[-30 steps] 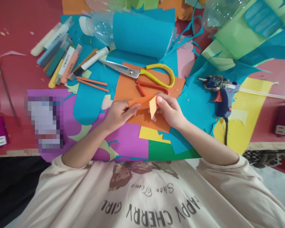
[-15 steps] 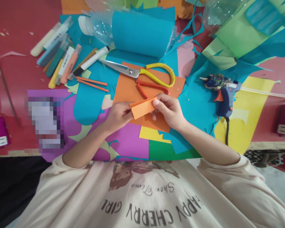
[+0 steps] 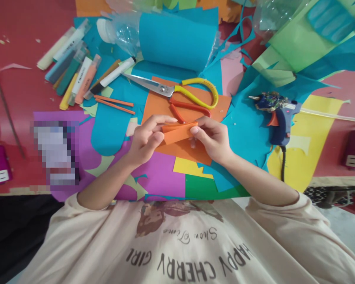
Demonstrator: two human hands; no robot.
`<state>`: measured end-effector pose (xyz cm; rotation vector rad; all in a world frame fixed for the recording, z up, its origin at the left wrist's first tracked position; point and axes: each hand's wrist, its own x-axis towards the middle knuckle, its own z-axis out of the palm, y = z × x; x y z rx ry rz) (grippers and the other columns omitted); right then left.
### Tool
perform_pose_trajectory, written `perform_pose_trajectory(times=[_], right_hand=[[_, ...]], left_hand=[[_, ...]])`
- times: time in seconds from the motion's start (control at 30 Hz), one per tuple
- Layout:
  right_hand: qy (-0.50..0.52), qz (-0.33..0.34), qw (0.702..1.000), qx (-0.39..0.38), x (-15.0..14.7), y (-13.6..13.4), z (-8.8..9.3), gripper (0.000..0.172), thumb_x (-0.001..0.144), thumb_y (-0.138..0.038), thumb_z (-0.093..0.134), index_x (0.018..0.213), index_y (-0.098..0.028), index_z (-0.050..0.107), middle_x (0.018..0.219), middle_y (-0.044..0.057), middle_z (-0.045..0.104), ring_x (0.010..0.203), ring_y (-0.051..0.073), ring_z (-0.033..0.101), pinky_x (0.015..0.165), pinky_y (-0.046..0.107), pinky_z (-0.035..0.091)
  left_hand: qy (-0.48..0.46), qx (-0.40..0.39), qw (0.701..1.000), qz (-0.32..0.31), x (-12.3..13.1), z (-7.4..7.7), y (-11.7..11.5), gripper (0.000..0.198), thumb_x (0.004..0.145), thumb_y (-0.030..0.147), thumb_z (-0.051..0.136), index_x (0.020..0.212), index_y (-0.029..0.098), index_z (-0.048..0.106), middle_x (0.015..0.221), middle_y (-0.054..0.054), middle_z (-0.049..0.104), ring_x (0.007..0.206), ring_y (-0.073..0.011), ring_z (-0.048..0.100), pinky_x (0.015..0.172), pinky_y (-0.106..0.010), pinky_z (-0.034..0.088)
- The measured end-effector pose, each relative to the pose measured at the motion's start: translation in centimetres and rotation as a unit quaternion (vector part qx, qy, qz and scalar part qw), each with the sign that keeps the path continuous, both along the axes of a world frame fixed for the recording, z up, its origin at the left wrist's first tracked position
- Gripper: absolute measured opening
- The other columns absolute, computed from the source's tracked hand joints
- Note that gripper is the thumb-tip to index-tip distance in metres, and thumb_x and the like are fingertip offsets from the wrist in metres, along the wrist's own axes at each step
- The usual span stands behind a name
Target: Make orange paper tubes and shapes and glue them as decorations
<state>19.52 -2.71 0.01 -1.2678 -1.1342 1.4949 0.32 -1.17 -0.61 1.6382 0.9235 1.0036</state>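
A small folded strip of orange paper [image 3: 179, 133] is between my two hands, its layers slightly apart along the top edge. My right hand [image 3: 214, 138] pinches its right end, thumb on the near face and fingers behind. At the other end, my left hand [image 3: 144, 138] has its thumb at the paper's left edge and its fingers reaching over behind the top. Scissors [image 3: 165, 90] with one yellow and one red handle lie just beyond, blades pointing left. Beneath them is a larger orange sheet [image 3: 159, 108].
Markers [image 3: 77, 77] lie at the left near two thin orange strips [image 3: 115, 104]. A plastic bottle wrapped in blue paper [image 3: 177, 41] lies at the back. To the right rests a blue glue gun [image 3: 279, 122] with its cord. A blurred-out object [image 3: 57, 152] is at left.
My left fingers have lifted and spread over the paper's top edge, with the thumb now showing at its left end. The paper has tilted slightly; my right hand keeps its pinch.
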Motion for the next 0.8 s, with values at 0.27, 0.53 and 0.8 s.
perform_pose_trajectory(times=[0.27,0.53,0.8], right_hand=[[0.005,-0.009,1.0,0.01,0.0,-0.03,-0.3,0.043,0.072,-0.061,0.07,0.068,-0.02,0.057,0.051,-0.007,0.055,0.04,0.006,0.051,0.04,0.02,0.04],[0.041,-0.035,0.995,0.087,-0.08,0.22,-0.68,0.033,0.075,-0.051,0.072,0.073,-0.021,0.06,0.062,-0.005,0.062,0.049,0.006,0.059,0.048,0.019,0.05],[0.039,-0.043,0.994,0.095,0.0,0.19,-0.83,0.029,0.078,-0.047,0.072,0.072,-0.021,0.061,0.06,-0.005,0.061,0.049,0.006,0.058,0.049,0.019,0.05]], left_hand=[[0.075,0.028,0.996,0.025,0.32,-0.02,-0.17,0.027,0.088,0.036,0.062,0.109,0.02,0.066,0.109,-0.004,0.074,0.098,-0.0139,0.071,0.08,-0.017,0.057],[0.082,0.052,0.994,0.045,0.47,-0.08,0.09,0.022,0.089,0.035,0.062,0.102,0.019,0.069,0.101,-0.003,0.076,0.085,-0.01,0.073,0.074,-0.012,0.057],[0.088,0.035,0.994,0.048,0.5,-0.07,0.1,0.025,0.09,0.038,0.06,0.101,0.018,0.07,0.1,-0.003,0.077,0.088,-0.0111,0.073,0.074,-0.013,0.058]])
